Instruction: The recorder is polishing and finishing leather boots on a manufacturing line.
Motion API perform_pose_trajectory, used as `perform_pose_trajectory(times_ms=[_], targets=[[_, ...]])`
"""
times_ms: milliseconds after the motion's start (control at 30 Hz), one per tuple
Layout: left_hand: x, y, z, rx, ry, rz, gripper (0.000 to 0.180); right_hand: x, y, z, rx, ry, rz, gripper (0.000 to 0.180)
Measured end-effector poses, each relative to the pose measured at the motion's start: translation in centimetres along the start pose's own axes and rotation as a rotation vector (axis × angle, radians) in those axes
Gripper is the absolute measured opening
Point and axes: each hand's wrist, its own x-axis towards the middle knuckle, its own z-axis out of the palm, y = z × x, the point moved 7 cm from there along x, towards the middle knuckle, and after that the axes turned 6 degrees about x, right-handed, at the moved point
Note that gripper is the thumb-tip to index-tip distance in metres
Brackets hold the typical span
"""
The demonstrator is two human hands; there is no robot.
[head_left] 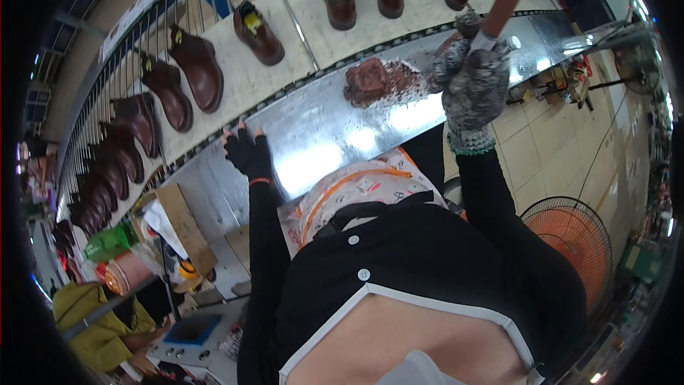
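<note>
A: In the head view, what is each hand doing?

B: The right hand [476, 85], in a speckled grey knit glove, is closed round a reddish-brown handled tool [499, 8], most likely a brush. It is raised over the far right end of the shiny metal bench [313, 135]. The left hand [248, 151], in a dark fingerless glove, rests on the bench's near edge toward its left end, fingers spread and holding nothing.

A: And the brown patch?

B: A mound of brown paste or polish [374, 80] lies on the bench close to its far edge, just left of the right hand. Whether the tool's tip touches it I cannot tell; the glove hides the working end.

A: What lies beyond?

B: A row of brown ankle boots [256, 32] on the pale conveyor [313, 28] running along the bench's far edge, with more boots trailing away to the left.

A: So which step is this?

B: I judge it to be loading the tool from the mound. The next move would call for bringing a boot within reach, with the free left hand steadying it.
</note>
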Motion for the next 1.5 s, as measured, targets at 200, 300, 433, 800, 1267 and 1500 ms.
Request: perform_pose_trajectory(times_ms=[200,300,433,800,1267,1500], targets=[[0.4,0.2,-0.9,-0.027,0.007,-0.009,0.057,-10.7,15.0,-6.3,-0.573,0.091,0.912,0.023],[0.4,0.3,-1.4,-0.055,0.056,-0.002,0.056,-16.2,16.3,-8.5,-0.745,-0.119,1.064,0.024],[0.4,0.2,-1.4,-0.059,0.048,0.001,0.056,-16.7,15.4,-10.0,-0.787,-0.175,1.067,0.027],[0.5,0.3,-1.8,-0.073,0.04,-0.009,0.056,-11.2,14.3,-8.3,-1.213,-0.392,0.861,0.063],[0.4,0.3,-1.6,-0.065,0.037,-0.015,0.056,-4.9,10.5,-3.1,-1.734,-0.903,0.72,0.049],[0.4,0.1,-1.2,-0.067,-0.005,-0.033,0.058,-4.2,11.1,-2.0,-1.778,-0.996,0.774,0.049]])
